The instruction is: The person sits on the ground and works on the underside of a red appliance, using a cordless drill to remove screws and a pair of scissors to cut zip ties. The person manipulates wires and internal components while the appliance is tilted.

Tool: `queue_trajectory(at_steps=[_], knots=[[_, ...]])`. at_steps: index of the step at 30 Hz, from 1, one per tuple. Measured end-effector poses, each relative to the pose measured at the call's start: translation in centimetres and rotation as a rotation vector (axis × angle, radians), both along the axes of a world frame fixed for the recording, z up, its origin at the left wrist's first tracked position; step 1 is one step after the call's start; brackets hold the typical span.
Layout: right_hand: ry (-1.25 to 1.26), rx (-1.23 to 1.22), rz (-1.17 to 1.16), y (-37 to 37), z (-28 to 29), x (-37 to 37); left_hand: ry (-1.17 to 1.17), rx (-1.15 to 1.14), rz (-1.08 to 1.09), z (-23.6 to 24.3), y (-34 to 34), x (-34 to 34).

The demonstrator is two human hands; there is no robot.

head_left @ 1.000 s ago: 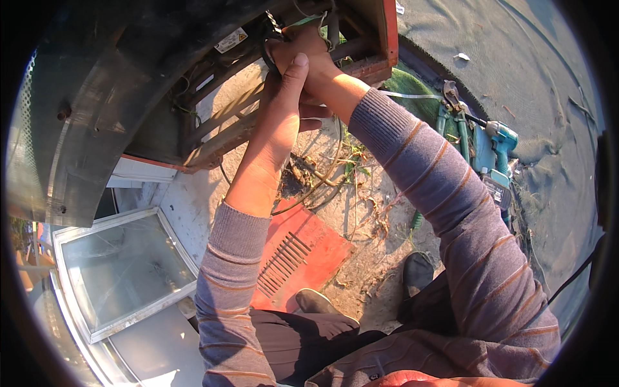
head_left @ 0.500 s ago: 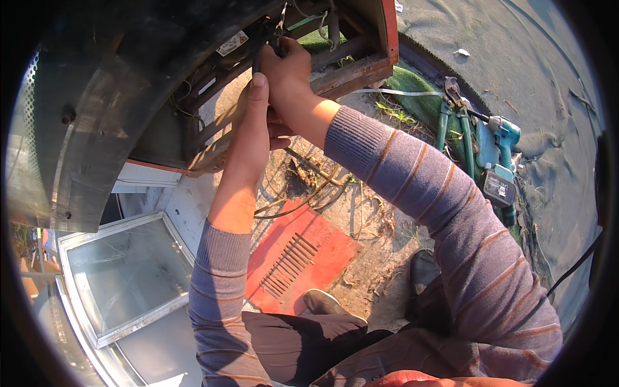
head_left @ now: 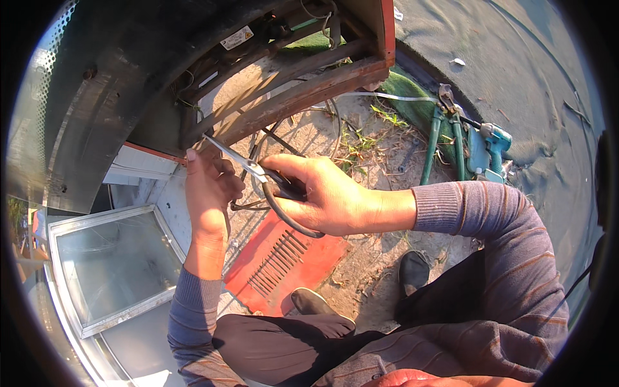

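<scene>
Black-handled scissors (head_left: 256, 171) are in my right hand (head_left: 335, 197), its fingers wrapped through the handle loops. Their metal blades point up and left, with the tips close to the lower brown rail (head_left: 296, 98) of an open metal cabinet. My left hand (head_left: 211, 184) is just below the blade tips, by the cabinet's lower left corner. Its thumb stands up apart from half-bent fingers, and nothing shows in it. Dark cables (head_left: 338, 126) hang and loop behind the scissors, beneath the rail. Inside the cabinet, thin wires (head_left: 329, 29) dangle near the top.
A red slotted panel (head_left: 284, 264) lies on the ground before my shoes. Green-handled bolt cutters (head_left: 433, 142) and a teal cordless power tool (head_left: 496, 145) rest at right on dark ground fabric (head_left: 535, 84). A white-framed glass pane (head_left: 116, 264) leans at lower left.
Both hands have come down out of the cabinet. The right moved down and right, bringing the scissors into plain view; the left moved down and left, apart from it.
</scene>
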State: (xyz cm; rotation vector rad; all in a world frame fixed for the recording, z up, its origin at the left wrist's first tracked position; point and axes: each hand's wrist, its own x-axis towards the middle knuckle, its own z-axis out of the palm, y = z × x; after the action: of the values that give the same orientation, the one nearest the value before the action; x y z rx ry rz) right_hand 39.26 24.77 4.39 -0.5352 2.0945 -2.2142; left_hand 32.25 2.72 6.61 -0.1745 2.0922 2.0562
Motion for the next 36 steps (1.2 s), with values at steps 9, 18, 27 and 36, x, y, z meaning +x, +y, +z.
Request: queue_trajectory(at_steps=[9,18,27,36], knots=[[0.032,0.607,0.572,5.9,-7.6,9.1,0.133,-0.151,0.057,2.0,-4.1,-0.2],[0.444,1.211,0.401,8.4,-17.3,15.7,0.283,-0.542,-0.321,-0.7,-1.7,2.1],[0.339,1.404,0.400,8.6,-20.7,16.2,0.291,-0.686,-0.447,-0.9,-0.3,2.8],[0.329,1.446,0.396,8.9,-22.1,16.9,0.196,-0.699,-0.594,-2.1,0.3,3.3]])
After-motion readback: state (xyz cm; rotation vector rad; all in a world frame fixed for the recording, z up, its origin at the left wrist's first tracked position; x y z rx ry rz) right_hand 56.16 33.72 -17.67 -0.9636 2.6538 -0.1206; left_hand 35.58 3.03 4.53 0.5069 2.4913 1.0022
